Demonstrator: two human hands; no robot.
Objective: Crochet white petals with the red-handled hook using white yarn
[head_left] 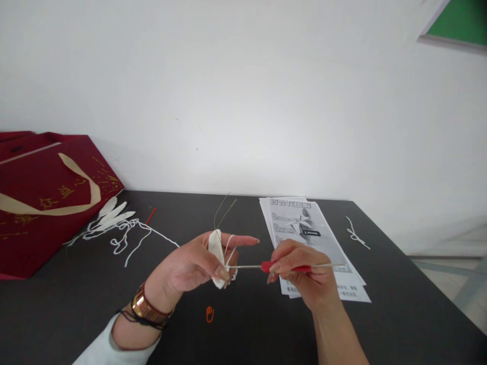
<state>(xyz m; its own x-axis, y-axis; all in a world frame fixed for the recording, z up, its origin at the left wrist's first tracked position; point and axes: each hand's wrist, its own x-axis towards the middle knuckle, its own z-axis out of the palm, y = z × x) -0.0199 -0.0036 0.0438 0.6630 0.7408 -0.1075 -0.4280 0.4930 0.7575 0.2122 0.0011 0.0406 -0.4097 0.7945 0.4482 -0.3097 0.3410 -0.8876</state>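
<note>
My left hand (201, 261) pinches a narrow white crochet piece (216, 248) between thumb and fingers, its index finger stretched to the right with white yarn (227, 247) looped over it. Two thin wire ends (220, 213) stick up from the top of the piece. In my right hand (304, 268) is a crochet hook (266, 266) with a red grip, held level. Its metal tip reaches the yarn at the edge of the crochet piece; whether it passes through a stitch is too small to tell.
An orange stitch marker (209, 314) lies near the front. Printed sheets (274, 228) are behind my right hand, with a short white yarn piece (355, 234) farther right. White crocheted petals (114, 215), loose yarn and a red needle-like stick (151, 216) lie beside a dark red bag (45, 203).
</note>
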